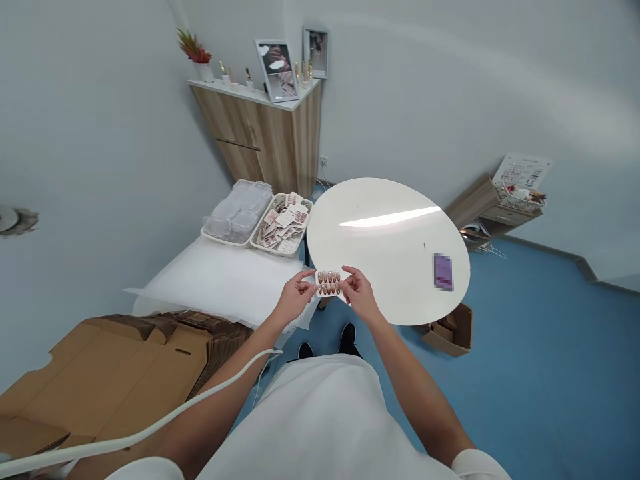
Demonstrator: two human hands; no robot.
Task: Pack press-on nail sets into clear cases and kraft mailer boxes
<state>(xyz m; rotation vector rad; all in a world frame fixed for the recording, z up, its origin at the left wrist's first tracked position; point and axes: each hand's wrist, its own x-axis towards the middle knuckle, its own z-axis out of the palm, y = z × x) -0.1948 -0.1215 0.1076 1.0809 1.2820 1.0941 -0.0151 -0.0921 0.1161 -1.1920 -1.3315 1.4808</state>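
Observation:
Between my two hands is a small white card of press-on nails [329,283], with two rows of glittery brown and gold nails facing me. The thumb and fingers of my left hand [296,293] pinch its left edge. On the right edge, my right hand [358,293] grips it in the same way. The card is held up at the near left rim of a white oval table [390,257]. To the left of the table, a white basket [255,245] holds many similar nail cards [287,223].
Clear plastic boxes [240,210] fill another basket. White sheets [225,273] lie before it, with stacked flat cardboard [125,360] nearer me. A blurred purple item [443,272] is on the table. An open carton [453,333] stands below. A white cable [200,399] crosses my left arm.

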